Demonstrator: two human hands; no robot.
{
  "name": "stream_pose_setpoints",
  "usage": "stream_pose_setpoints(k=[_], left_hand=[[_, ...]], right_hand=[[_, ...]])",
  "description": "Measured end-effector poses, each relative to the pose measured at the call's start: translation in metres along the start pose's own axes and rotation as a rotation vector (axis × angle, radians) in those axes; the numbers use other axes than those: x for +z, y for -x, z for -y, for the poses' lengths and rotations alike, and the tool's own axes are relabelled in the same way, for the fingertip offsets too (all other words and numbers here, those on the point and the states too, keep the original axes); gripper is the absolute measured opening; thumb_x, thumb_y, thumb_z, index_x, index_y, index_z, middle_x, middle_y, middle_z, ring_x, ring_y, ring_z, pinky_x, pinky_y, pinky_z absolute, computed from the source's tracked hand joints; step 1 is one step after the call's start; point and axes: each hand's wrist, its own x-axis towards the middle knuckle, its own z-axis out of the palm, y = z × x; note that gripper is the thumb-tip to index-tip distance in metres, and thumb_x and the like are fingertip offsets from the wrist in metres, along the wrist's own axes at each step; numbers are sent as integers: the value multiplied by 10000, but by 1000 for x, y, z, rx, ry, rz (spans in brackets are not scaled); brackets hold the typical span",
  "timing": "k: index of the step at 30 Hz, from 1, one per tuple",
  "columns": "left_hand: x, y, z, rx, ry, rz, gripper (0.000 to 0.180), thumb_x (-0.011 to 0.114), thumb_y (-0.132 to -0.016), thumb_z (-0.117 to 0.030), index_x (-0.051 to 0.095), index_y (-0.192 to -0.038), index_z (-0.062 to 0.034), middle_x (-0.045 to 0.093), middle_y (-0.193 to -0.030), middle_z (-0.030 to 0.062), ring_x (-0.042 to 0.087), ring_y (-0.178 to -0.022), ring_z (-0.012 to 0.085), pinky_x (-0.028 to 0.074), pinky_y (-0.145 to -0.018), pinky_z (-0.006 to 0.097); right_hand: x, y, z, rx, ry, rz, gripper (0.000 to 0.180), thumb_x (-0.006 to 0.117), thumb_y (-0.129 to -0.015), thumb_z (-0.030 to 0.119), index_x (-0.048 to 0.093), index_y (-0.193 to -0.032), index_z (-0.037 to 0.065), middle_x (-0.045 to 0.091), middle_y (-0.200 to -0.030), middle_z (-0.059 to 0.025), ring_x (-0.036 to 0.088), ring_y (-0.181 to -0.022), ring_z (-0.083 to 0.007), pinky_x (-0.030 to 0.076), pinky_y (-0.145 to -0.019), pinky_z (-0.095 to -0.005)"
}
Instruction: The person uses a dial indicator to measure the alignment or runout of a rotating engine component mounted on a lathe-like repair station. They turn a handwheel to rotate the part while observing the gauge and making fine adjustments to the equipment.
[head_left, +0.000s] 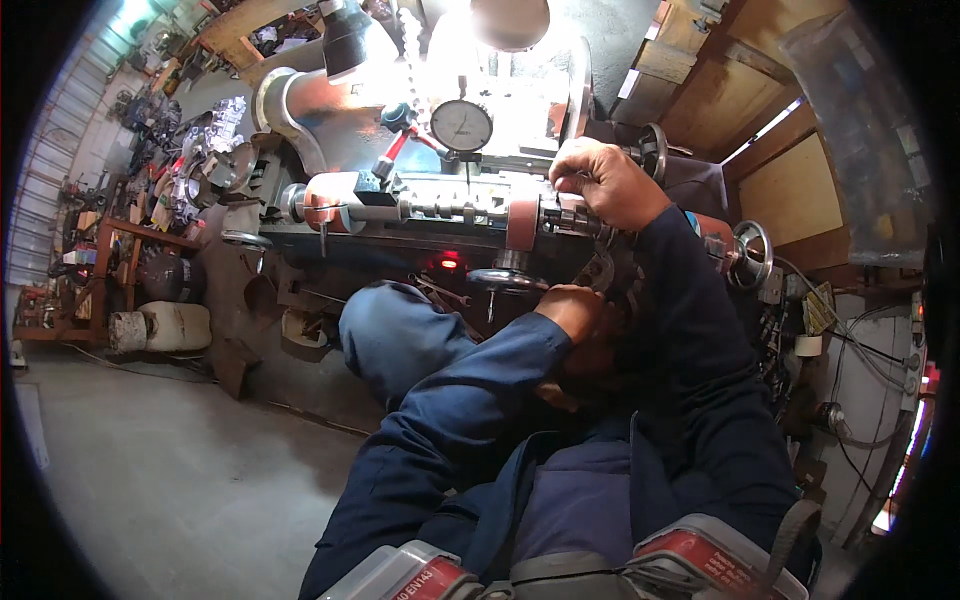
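Nearest the camera, two red-and-grey knee pads (700, 555) are seen at the lower edge, with dark blue sleeves rising from them toward the machine. The long horizontal shaft (440, 212) clamped in the grinding machine (330, 110) is taken as the landmark.

Below the shaft's right end, the left hand (572, 310) is held close to a small handwheel (505, 280). Its fingers are curled under and turned away, so it cannot be told whether anything is gripped or how far they are closed.

At the shaft's right end, the right hand (605, 180) is closed in a fist around the fitting there, beside a red collar (522, 222). The fingers are wrapped tightly, and the part they hold is mostly covered.

Above the shaft's middle, a dial gauge (461, 126) is mounted on a stand. The shaft is already mounted between its supports, so setting-up is judged well advanced, with adjustment at the right end apparently in hand.

Farther off, left of the shaft, cluttered shelves (110, 240) are seen. The area above the gauge is washed out by lamp glare.
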Motion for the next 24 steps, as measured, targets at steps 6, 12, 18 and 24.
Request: stream_pose_setpoints(k=[6, 12, 18, 24], left_hand=[[-2, -2, 1, 41, -39, 64, 377, 743, -722, -275, 675, -990, -20, 687, -966, 170, 669, -931, 319, 542, -792, 405], [12, -13, 7, 67, -89, 40, 373, 730, -737, -253, 662, -1013, -12, 685, -979, 171, 666, -940, 320, 542, -796, 405], [-8, -3, -3, 53, -68, 135, 385, 716, -755, -239, 640, -1059, -16, 678, -1004, 171, 658, -958, 323, 541, -797, 405], [-9, -4, -6, 44, -49, 171, 388, 710, -768, -240, 630, -1074, -15, 676, -1023, 162, 654, -967, 323, 540, -793, 406]], right_hand=[[-3, -1, 8, 53, 21, 17, 62, 638, -799, -52, 640, -856, -28, 630, -759, -102, 586, -708, -148, 481, -677, -297], [-4, 0, 16, 3, 168, 1, 93, 627, -772, -40, 648, -862, -41, 660, -738, -145, 642, -696, -165, 495, -653, -311], [7, 6, 34, -45, 421, -121, 118, 640, -777, 42, 674, -861, -34, 643, -793, -219, 656, -744, -333, 493, -687, -375], [9, 8, 28, -2, 370, -133, 112, 632, -782, 34, 673, -855, -40, 643, -784, -222, 657, -742, -332, 495, -686, -376]])
